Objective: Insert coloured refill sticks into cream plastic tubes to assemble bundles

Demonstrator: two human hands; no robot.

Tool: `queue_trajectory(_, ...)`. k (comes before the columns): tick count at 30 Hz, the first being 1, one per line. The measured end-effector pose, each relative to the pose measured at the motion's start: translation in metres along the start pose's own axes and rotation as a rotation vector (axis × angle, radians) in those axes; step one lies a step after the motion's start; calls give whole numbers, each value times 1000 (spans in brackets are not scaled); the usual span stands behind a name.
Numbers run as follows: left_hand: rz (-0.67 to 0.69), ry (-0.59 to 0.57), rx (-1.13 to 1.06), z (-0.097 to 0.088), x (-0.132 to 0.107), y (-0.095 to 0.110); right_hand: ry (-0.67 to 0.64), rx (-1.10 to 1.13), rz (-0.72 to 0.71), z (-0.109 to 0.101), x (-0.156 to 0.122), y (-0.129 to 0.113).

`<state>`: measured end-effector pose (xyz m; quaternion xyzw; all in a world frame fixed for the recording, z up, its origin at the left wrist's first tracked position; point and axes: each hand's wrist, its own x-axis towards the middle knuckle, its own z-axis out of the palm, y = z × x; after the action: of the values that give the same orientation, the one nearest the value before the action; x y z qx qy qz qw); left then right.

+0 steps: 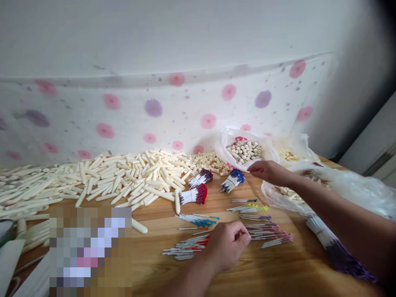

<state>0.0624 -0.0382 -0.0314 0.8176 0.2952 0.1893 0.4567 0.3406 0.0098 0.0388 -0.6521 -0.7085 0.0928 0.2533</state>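
Observation:
My left hand (227,244) is closed, thumb against curled fingers, just above the table between small groups of thin white pen refills with coloured ends. What it pinches, if anything, is hidden. Red-ended refills (185,248) lie at its left, blue-ended refills (194,219) above them. Pink-ended refills (268,233) are at its right, with yellow-ended refills (249,208) farther back. My right hand (269,171) reaches over to the front edge of an open plastic bag (223,144) of cream pen parts (246,151). Its fingers are bent together; I cannot make out anything in them.
Loose cream pen barrels (133,177) are heaped along the back and left. Tied bundles with dark red, red (194,194) and blue (232,180) ends lie mid-table. A purple-ended bundle (340,251) and another plastic bag (355,187) are at right. A blurred patch covers the lower left.

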Motion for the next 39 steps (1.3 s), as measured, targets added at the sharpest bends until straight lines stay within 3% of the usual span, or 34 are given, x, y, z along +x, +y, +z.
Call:
queue_trajectory(5,83,52,27,-5,-13,26,-148,-172,-156,20,-17,-30)
queue_trajectory(8,179,48,101,-18,-25,43,-154,-273,-182,42,-1,-41)
queue_trajectory(11,175,43,156,-39,-38,46,-158,-325,-167,65,30,-44)
queue_trajectory(14,54,87,242,-69,-51,29,-204,-379,-139,87,68,-44)
queue_trajectory(18,-131,266,332,-128,-65,-15,-313,-442,-65,112,111,-38)
queue_trajectory(22,-316,473,528,-195,-69,-63,-366,-479,23,131,133,-32)
queue_trajectory(24,-367,512,669,-220,-63,-83,-357,-480,39,135,136,-31)
queue_trajectory(26,-357,497,818,-233,-53,-96,-319,-468,37,134,134,-32)
queue_trajectory(29,-308,443,998,-238,-33,-104,-193,-420,36,122,122,-37)
queue_trajectory(35,-226,365,1085,-234,-5,-107,78,-217,62,101,58,-59)
queue_trajectory(39,-188,383,1076,-241,3,-101,174,223,24,113,9,-77)
